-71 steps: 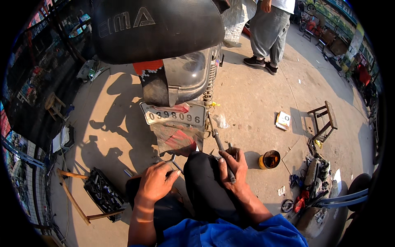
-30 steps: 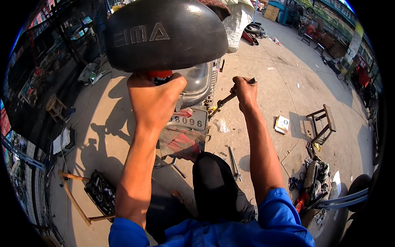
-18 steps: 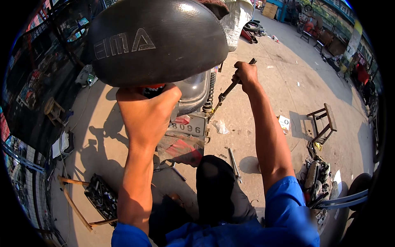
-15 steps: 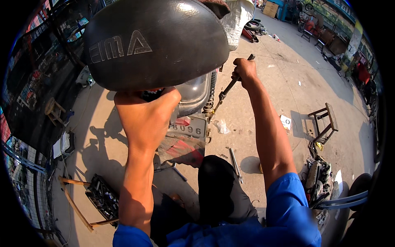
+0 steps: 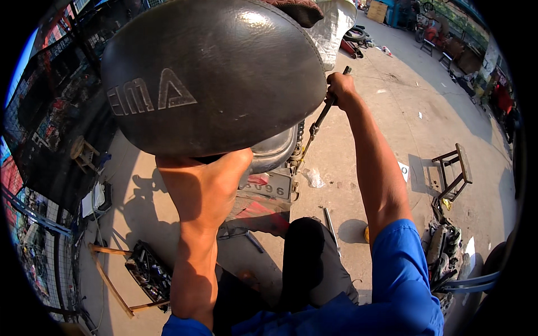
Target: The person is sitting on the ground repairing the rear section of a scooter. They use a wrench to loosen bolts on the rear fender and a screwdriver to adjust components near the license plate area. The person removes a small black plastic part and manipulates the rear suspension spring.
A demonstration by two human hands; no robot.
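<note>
A large black padded scooter seat [image 5: 213,67] fills the upper middle. Under its rear edge my left hand [image 5: 204,179] is closed on the scooter's tail, whose gripped part is mostly hidden. My right hand [image 5: 342,88], arm stretched out, grips the upper part of a long dark metal bar [image 5: 319,123] right of the seat. The bar slants down toward the foot of the shock absorber [image 5: 298,135]; whether it touches a fitting there I cannot tell. Beneath my left hand are the licence plate [image 5: 272,187] and a dirty mudguard [image 5: 260,213], partly hidden.
A black tool case [image 5: 148,274] lies lower left by a wooden frame [image 5: 109,277]. Loose metal tools [image 5: 330,229] lie near my knee. A wooden stool [image 5: 459,162] stands right, above piled parts [image 5: 440,252]. A tyre [image 5: 354,35] and red jack [image 5: 348,49] lie far back.
Both hands have risen from near my knees, left onto the tail, right higher with the bar. Lately the seat sits lower in view. The person standing at the back is out of sight.
</note>
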